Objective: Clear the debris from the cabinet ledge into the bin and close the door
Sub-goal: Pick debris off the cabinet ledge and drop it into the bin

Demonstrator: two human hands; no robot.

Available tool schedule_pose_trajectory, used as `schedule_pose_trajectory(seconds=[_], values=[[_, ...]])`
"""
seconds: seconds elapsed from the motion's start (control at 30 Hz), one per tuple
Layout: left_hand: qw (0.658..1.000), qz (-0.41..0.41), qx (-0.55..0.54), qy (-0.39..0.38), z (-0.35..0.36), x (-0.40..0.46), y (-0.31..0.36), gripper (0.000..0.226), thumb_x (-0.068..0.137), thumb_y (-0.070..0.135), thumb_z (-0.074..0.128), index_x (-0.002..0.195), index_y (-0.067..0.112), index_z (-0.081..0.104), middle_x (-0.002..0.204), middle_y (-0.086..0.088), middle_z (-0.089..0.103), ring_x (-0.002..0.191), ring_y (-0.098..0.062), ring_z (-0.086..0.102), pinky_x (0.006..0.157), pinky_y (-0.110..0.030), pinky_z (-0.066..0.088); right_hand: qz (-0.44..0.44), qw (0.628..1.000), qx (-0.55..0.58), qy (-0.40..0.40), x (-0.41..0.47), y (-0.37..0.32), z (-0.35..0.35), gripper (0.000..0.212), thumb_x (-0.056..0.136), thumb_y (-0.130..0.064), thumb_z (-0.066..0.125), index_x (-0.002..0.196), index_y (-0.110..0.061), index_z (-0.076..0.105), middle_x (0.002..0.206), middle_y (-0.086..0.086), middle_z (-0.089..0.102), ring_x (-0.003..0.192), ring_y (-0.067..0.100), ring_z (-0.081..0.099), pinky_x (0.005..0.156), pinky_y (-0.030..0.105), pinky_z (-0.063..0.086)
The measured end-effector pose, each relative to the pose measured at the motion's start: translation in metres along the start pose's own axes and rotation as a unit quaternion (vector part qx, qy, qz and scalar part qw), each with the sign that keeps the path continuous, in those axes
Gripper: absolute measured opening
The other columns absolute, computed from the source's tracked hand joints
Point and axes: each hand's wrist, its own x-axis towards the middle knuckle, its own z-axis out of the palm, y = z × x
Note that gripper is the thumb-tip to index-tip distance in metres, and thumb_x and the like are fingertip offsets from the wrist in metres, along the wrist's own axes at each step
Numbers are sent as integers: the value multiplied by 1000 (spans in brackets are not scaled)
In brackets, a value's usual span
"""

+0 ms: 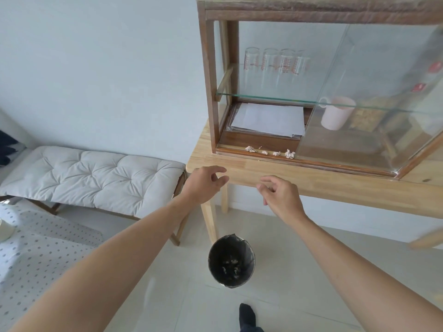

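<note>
You are partway through, by the look of it. Several small crumpled scraps of debris [269,152] sit in a row on the cabinet ledge [230,149], at the left, open side of the cabinet [211,80]. The glass door [383,104] stands slid to the right, so the left half is uncovered. Down on the floor, below the worktop [311,178], the bin [231,259] already has pale bits lying in its dark liner, so some clearing seems done.

Your left hand [203,185] and right hand [281,197] both hover in front of the worktop edge, below the ledge and above the bin. The fingers of each are loosely curled and parted, holding nothing that you can see.

What is left: gather the remaining scraps, drop them in the bin, then slide the door shut.
</note>
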Motion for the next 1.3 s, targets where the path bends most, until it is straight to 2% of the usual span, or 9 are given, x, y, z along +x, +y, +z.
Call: schedule_pose_trajectory(seconds=[0.1, 0.33, 0.5, 0.77, 0.93, 1.0, 1.07, 1.2, 1.3], values=[[1000, 9, -7, 3, -2, 18, 12, 36, 101, 50, 67, 132, 32, 73, 74, 9, 76, 80, -5, 69, 79, -33, 58, -3, 1000, -3, 16, 20, -11, -8, 26, 103, -40, 72, 124, -27, 80, 60, -8, 77, 66, 10, 74, 88, 38, 62], [999, 32, -12, 29, 13, 64, 42, 39, 100, 45, 69, 137, 32, 72, 81, 3, 76, 82, -21, 69, 76, -38, 58, 4, 999, -17, 48, 70, -21, -12, 29, 103, -41, 68, 129, -32, 76, 55, -16, 73, 51, 0, 64, 69, 35, 56], [999, 25, -9, 32, 29, 92, 58, 35, 99, 48, 68, 133, 38, 73, 74, 11, 69, 88, -22, 71, 74, -35, 55, 22, 998, -28, 51, 96, -23, -7, 41, 106, -38, 65, 145, -24, 71, 56, -5, 74, 86, 17, 78, 95, 40, 61], [998, 3, -15, 60, 42, 104, 62, 24, 97, 47, 73, 116, 39, 83, 92, 6, 82, 94, -21, 74, 75, -31, 56, 36, 994, -75, 77, 104, -18, -3, 21, 106, -30, 64, 116, -28, 82, 71, 3, 80, 85, 27, 78, 87, 43, 63], [997, 10, -50, 66, 39, 100, 59, 22, 96, 42, 77, 111, 29, 85, 79, 4, 77, 84, -22, 74, 73, -33, 59, 50, 995, -24, 86, 106, -19, -5, 10, 103, -23, 66, 103, -23, 77, 62, 3, 76, 79, 27, 78, 92, 43, 62], [996, 18, -57, 66, 37, 94, 55, 21, 95, 41, 78, 109, 27, 86, 77, 4, 76, 80, -20, 73, 73, -36, 60, 51, 994, -17, 92, 105, -21, -6, 11, 104, -22, 66, 102, -22, 77, 63, 3, 76, 86, 27, 79, 96, 43, 61], [996, 18, -58, 60, 34, 85, 49, 21, 95, 42, 78, 107, 28, 86, 76, 2, 75, 77, -21, 71, 71, -37, 59, 50, 994, -7, 93, 100, -21, -6, 12, 104, -21, 66, 102, -21, 77, 70, 6, 78, 86, 30, 78, 91, 45, 62], [997, 4, -60, 52, 28, 62, 34, 21, 96, 44, 76, 108, 29, 86, 80, 1, 75, 76, -19, 68, 72, -36, 57, 44, 996, 23, 80, 76, -21, -2, 11, 104, -19, 66, 101, -22, 76, 77, 0, 76, 67, 32, 75, 71, 46, 63], [997, -4, -70, 43, 25, 41, 24, 23, 98, 42, 76, 111, 26, 86, 80, -1, 76, 72, -15, 65, 69, -32, 54, 33, 996, 27, 82, 53, -18, 1, 9, 104, -20, 69, 97, -22, 75, 57, -5, 71, 54, 18, 69, 62, 37, 58]])
